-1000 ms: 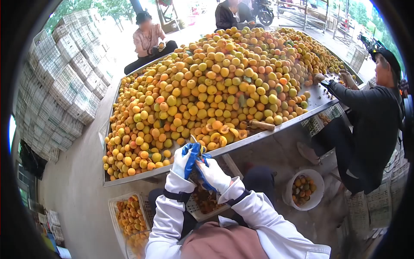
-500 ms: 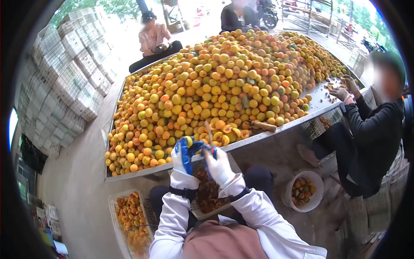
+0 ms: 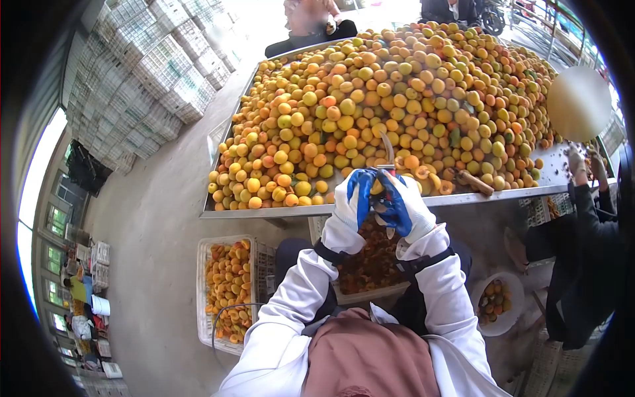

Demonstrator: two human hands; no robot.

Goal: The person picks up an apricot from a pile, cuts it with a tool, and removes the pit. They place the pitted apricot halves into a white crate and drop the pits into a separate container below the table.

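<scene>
My left hand [image 3: 355,202], in a white glove with a blue coated palm, is closed around a yellow apricot [image 3: 377,187], partly hidden by the fingers. My right hand [image 3: 405,206], gloved alike, grips a knife with a curved blade [image 3: 386,144] that points up and away from me. Both hands meet at the apricot, just over the near edge of the metal table [image 3: 284,212]. Beyond them rises a large heap of apricots [image 3: 370,99]. Several cut halves [image 3: 423,173] lie by the edge. Below my hands stands a crate [image 3: 380,291] with dark orange-brown scraps.
To my left stands a white crate [image 3: 202,264] filled with halved apricots. A brown stick [image 3: 473,182] rests on the table. At right are a white bucket [image 3: 517,311] with fruit and a person working [image 3: 589,231]. Stacked crates [image 3: 145,66] stand far left; other people sit across the table.
The view has swung left and downward. My hands have drawn together, with the right hand and knife now against the apricot in the left.
</scene>
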